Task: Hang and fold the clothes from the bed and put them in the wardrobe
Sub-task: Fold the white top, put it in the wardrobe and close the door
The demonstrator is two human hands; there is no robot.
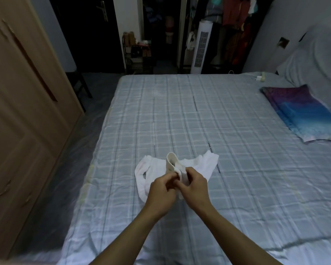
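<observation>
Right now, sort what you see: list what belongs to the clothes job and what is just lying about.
Job: sock, pinched by left hand and right hand; white garment on the bed; wardrobe.

Lying about: pillow; fan; charger; shoe rack.

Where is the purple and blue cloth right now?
The purple and blue cloth lies flat on the right side of the bed in the head view, just nearer than the white charger and far right of the white garment.
</observation>
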